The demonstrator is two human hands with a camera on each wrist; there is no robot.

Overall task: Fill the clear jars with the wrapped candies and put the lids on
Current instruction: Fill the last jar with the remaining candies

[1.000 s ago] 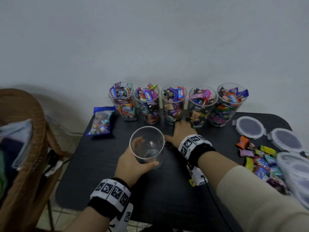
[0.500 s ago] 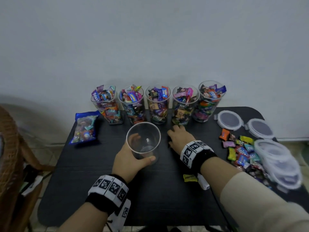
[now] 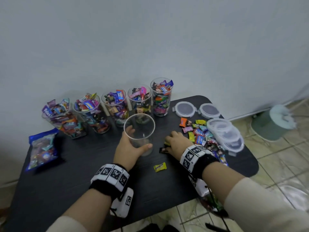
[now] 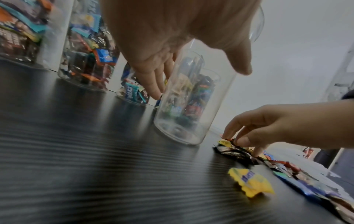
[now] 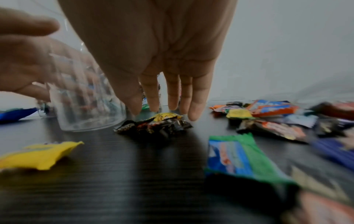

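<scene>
My left hand (image 3: 128,148) grips an empty clear jar (image 3: 139,131) that stands upright mid-table; thumb and fingers wrap its wall (image 4: 191,106). Just right of the jar, my right hand (image 3: 175,141) reaches down with fairly straight fingers (image 5: 172,94). Its tips touch a small clump of dark and yellow wrapped candies (image 5: 157,125) lying on the table. A single yellow candy (image 3: 160,167) lies nearer to me. Five filled jars (image 3: 115,106) stand lidless in a row along the wall. Further right is a pile of loose candies (image 3: 197,131).
Two clear lids (image 3: 184,109) lie flat at the back right, with a stack of further lids (image 3: 224,133) beside the candy pile. A blue candy bag (image 3: 42,149) lies at the table's left. The black table (image 3: 83,181) ends close behind the lids on the right.
My right hand has drawn back from the foot of the filled jars and moved right, down onto the loose candies. The left hand keeps holding the empty jar. My view has swung right.
</scene>
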